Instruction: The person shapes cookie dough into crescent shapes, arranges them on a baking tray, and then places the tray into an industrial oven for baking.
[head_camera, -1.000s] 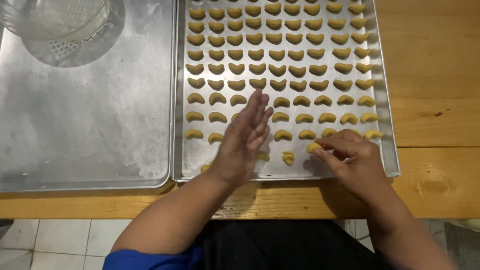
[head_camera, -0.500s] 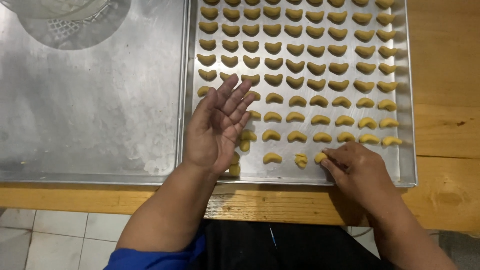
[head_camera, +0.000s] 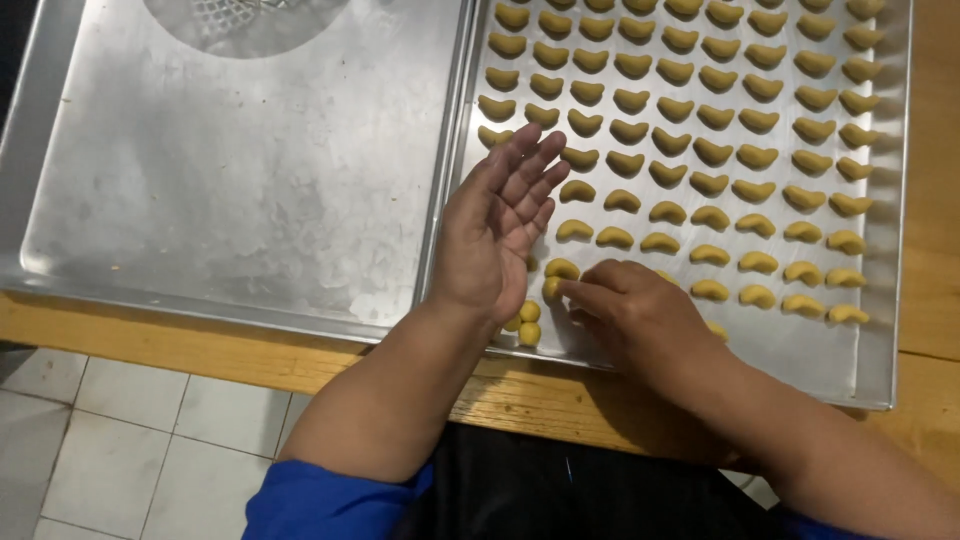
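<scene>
Dough piece (head_camera: 553, 289) at right hand (head_camera: 640, 315) fingertip grip, pinched on it, left hand (head_camera: 497, 232) spread apart above tray (head_camera: 880, 340)

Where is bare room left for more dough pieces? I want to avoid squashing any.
Free: the left tray, bare below the glass bowl; the right tray's near-right strip. Crowded: crescent rows, and round the left hand and right hand.

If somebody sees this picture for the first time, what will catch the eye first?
First, the rows of small yellow crescent-shaped dough pieces that fill the right metal tray. Then the two hands at its near left corner: the left hand open and held on edge, the right hand with fingertips on a piece. The left tray holds no pieces.
</scene>
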